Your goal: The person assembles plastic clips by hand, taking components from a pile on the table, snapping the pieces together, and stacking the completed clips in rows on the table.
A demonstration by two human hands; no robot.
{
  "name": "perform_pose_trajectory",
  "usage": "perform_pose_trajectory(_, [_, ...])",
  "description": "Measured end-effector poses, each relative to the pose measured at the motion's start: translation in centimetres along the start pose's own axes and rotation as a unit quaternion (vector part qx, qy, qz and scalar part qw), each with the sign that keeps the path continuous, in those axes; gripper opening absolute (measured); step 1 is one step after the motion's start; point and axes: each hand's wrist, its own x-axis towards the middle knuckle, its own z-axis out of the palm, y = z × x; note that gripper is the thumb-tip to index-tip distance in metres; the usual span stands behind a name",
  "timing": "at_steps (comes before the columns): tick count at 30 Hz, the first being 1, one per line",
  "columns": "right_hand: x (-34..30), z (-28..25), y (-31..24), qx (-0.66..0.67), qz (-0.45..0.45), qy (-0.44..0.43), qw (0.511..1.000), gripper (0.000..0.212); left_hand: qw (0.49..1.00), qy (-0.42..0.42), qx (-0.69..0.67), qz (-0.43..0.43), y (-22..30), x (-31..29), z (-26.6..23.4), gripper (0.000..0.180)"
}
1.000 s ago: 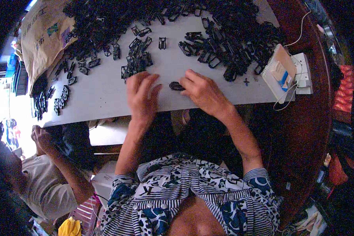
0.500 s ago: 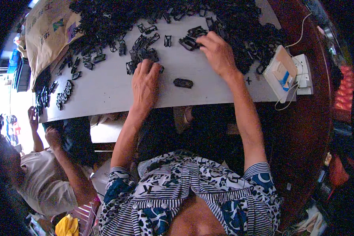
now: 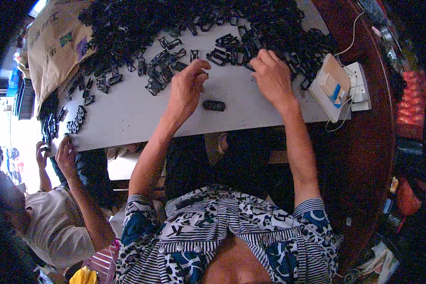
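My left hand [image 3: 187, 87] is raised over the pale table, its fingers curled together, with a small black plastic part [image 3: 205, 72] at the fingertips. My right hand [image 3: 273, 78] reaches to the front edge of the big heap of black plastic parts [image 3: 128, 23]. Its fingers are bent together by the dark pieces, and whether one is in them is hidden. A single oblong black part [image 3: 214, 105] lies on the table between my hands. Beyond my left hand is a small cluster of black frame-like parts [image 3: 160, 71]; a similar group [image 3: 219, 57] lies nearer my right hand.
At the right, a spiral notebook [image 3: 330, 85] rests by a white power strip [image 3: 363, 87] with a cord. A large brown paper sack [image 3: 57, 47] stands at the far left. Beside me on the left, another person's hands [image 3: 66, 154] work near a row of parts [image 3: 75, 120] at the table's edge.
My left hand has lifted off the small cluster and moved right. My right hand has drawn back slightly toward me and right. The co-worker's nearer hand has risen to the table edge.
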Motion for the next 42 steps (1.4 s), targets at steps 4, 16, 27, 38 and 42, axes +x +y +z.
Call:
perform_pose_trajectory(4, [0.2,1.3,-0.4,-0.03,-0.01,0.003,0.999,0.02,0.991,-0.087,-0.099,-0.017,-1.0,1.0,0.1,0.021])
perform_pose_trajectory(16, [-1.2,2.3,-3.8,0.53,0.155,0.029,0.833,0.035,0.994,-0.076,-0.078,-0.02,-1.5,1.7,0.5,0.021])
perform_pose_trajectory(27, [-2.6,2.3,-2.6,0.175,0.044,0.042,0.983,0.037,0.976,-0.007,0.168,0.139,-1.7,0.6,0.6,0.032])
perform_pose_trajectory(38, [-1.0,1.7,-3.8,0.227,-0.003,0.043,0.973,0.032,0.982,0.021,0.146,0.118,-2.8,-0.7,-0.6,0.042])
perform_pose_trajectory(42, [0.0,1.8,-4.7,0.267,-0.005,0.032,0.963,0.032,0.953,0.136,0.235,0.133,-2.8,-1.4,-0.3,0.037])
